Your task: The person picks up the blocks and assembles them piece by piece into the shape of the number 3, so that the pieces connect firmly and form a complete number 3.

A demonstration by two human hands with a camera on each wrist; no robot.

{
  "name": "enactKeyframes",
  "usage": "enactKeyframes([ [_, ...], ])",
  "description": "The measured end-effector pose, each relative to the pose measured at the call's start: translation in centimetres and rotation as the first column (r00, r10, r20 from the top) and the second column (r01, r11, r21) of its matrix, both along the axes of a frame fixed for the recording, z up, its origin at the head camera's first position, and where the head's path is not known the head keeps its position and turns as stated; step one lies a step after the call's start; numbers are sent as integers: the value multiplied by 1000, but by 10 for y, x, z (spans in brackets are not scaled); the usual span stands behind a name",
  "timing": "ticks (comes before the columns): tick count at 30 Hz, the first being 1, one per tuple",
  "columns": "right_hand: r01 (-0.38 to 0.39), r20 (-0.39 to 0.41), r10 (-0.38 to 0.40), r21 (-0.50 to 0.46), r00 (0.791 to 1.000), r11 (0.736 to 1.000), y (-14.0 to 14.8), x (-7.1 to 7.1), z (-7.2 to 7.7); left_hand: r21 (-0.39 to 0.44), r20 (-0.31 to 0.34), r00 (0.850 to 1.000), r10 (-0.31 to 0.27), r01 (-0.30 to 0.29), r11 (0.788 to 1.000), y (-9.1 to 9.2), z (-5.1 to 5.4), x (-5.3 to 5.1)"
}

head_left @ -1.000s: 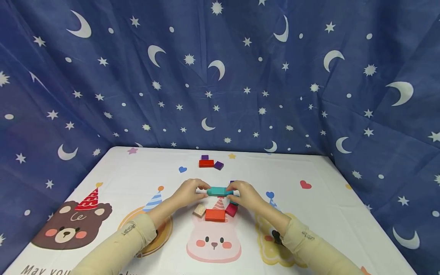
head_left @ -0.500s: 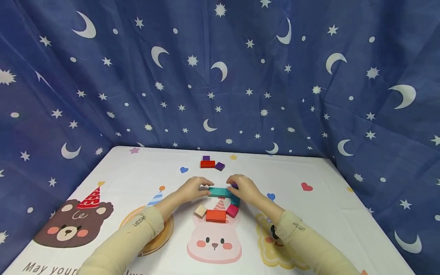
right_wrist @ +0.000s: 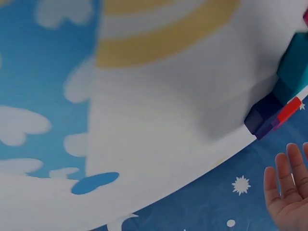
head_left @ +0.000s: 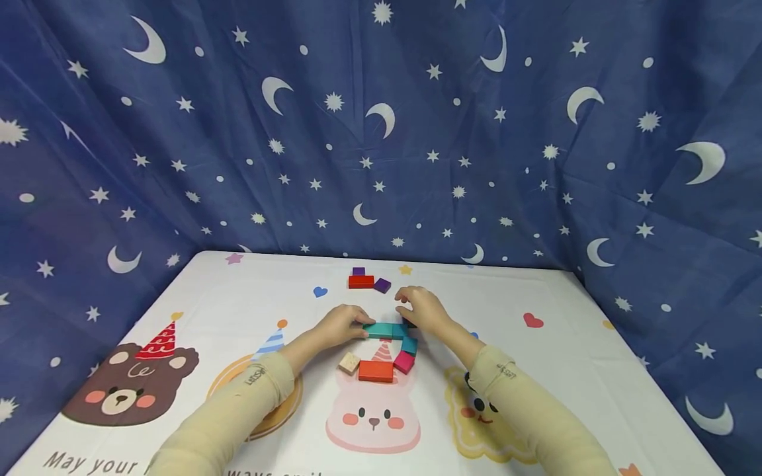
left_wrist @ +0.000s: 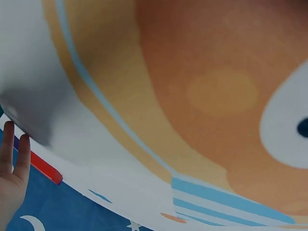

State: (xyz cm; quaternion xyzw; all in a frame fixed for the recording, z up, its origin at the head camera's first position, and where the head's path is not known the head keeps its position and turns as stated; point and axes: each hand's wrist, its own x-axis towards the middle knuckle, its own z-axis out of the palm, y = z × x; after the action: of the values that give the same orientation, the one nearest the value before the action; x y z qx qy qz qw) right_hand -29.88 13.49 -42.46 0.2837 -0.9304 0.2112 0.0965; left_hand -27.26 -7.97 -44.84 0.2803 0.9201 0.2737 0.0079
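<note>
In the head view my left hand [head_left: 340, 324] holds the left end of a long teal block [head_left: 381, 330], thumb in front and fingers behind. A smaller teal block [head_left: 399, 331] meets its right end. Another teal block [head_left: 409, 345] angles down from there to a magenta block [head_left: 404, 361]. My right hand [head_left: 423, 309] is above and behind that corner, fingers loosely bent and holding nothing. A dark purple block [head_left: 407, 322] shows partly beneath it. In the right wrist view, the fingers of that hand [right_wrist: 291, 192] spread apart from the purple block [right_wrist: 264, 115].
Nearer the front lie an orange-red block [head_left: 376, 371] and a pale wooden block [head_left: 348, 363]. Farther back are a red block [head_left: 361, 282] and two purple blocks, one on the right [head_left: 382, 285] and one behind [head_left: 358, 271]. A starry curtain [head_left: 381, 165] borders the printed tablecloth [head_left: 238, 297].
My right hand has let go of the small teal block and moved back, away from the row. My left hand stays at the long teal block's left end, slightly farther over it.
</note>
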Motion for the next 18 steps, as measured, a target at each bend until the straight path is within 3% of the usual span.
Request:
enactKeyframes([
  [5, 35, 11, -35, 0, 999, 999, -5, -8, 1, -5, -6, 999, 45, -45, 999, 2, -1, 0],
  [9, 59, 32, -59, 5, 998, 998, -9, -14, 0, -10, 35, 994, 103, -103, 995, 4, 0, 0],
  [18, 95, 53, -99, 70, 994, 993, -22, -42, 1, -43, 57, 989, 140, -138, 990, 8, 5, -1],
])
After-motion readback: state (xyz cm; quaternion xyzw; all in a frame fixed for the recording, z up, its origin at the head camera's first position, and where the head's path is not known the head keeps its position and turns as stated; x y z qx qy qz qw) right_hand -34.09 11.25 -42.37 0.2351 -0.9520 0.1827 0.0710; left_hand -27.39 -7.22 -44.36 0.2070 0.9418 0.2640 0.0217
